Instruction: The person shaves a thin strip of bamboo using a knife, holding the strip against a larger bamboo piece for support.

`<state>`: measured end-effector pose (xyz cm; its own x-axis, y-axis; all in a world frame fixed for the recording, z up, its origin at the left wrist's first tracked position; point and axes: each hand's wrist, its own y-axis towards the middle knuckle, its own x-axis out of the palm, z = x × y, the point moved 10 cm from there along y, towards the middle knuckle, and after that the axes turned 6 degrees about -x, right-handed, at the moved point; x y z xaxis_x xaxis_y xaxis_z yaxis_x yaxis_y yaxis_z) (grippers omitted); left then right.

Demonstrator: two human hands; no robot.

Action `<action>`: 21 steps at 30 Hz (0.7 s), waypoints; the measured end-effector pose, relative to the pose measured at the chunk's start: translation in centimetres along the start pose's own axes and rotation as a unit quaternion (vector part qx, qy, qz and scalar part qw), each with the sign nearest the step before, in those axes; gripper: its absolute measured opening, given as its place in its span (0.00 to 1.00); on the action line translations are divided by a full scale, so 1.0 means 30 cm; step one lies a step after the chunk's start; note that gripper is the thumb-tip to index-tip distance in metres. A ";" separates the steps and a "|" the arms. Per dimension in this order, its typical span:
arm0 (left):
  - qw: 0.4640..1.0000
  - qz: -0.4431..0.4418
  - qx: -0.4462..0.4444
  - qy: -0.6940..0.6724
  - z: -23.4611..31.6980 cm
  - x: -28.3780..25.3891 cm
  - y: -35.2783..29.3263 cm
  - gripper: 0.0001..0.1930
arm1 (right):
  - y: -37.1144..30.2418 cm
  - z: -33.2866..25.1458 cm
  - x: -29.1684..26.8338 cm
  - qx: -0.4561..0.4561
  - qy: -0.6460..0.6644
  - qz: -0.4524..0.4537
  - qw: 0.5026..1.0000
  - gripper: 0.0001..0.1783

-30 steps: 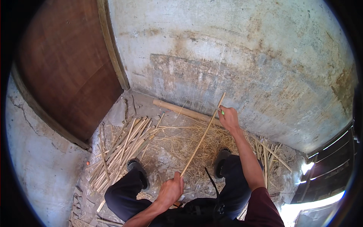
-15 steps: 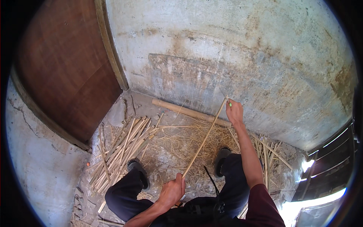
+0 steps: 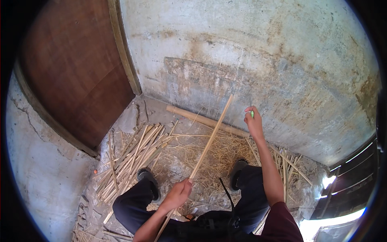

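My left hand (image 3: 177, 196) is closed round a long, thin bamboo strip (image 3: 211, 139). The strip slants up and away to the right, its far end free in front of the wall; its near end runs back under my left forearm. Up to the right, apart from the strip, my right hand (image 3: 254, 124) is closed on a small green-handled tool (image 3: 252, 114). It looks like a knife, but its blade hardly shows against the grey wall.
A pile of bamboo strips (image 3: 135, 157) lies left of my feet, and another bundle (image 3: 288, 165) to the right. A thick bamboo pole (image 3: 205, 120) rests along the wall (image 3: 258, 60). Shavings (image 3: 201, 151) litter the floor. A brown door (image 3: 76, 68) stands at the left.
My right hand has come away from the strip's far end and moved slightly right. My left hand has shifted a little left, and the strip now extends back past it.
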<state>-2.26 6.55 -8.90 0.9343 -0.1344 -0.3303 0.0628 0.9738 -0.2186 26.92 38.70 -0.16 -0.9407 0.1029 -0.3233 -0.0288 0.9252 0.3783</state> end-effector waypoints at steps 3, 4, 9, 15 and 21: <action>0.994 -0.016 -0.033 -0.104 -0.036 -0.015 0.019 0.23 | -0.135 -0.214 0.128 -0.093 -0.074 -0.071 0.990 0.11; 0.986 -0.033 -0.060 -0.153 -0.045 -0.008 0.030 0.22 | -0.175 -0.239 0.148 -0.091 -0.074 -0.072 0.991 0.11; 0.947 -0.089 -0.151 -0.271 -0.044 0.010 0.045 0.21 | -0.396 -0.392 0.351 -0.218 -0.095 -0.274 0.932 0.13; 0.941 -0.090 -0.149 -0.290 -0.034 0.014 0.061 0.22 | -0.538 -0.467 0.433 -0.320 -0.057 -0.281 0.903 0.08; 0.952 -0.073 -0.130 -0.266 -0.015 -0.010 0.062 0.23 | -0.548 -0.482 0.433 -0.340 -0.117 -0.278 0.891 0.06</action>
<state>-2.59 8.30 -9.63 0.9723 -0.0855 0.2176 0.1811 0.8640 -0.4698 10.29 19.55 1.97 -0.6236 -0.1545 -0.7663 -0.7406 0.4307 0.5158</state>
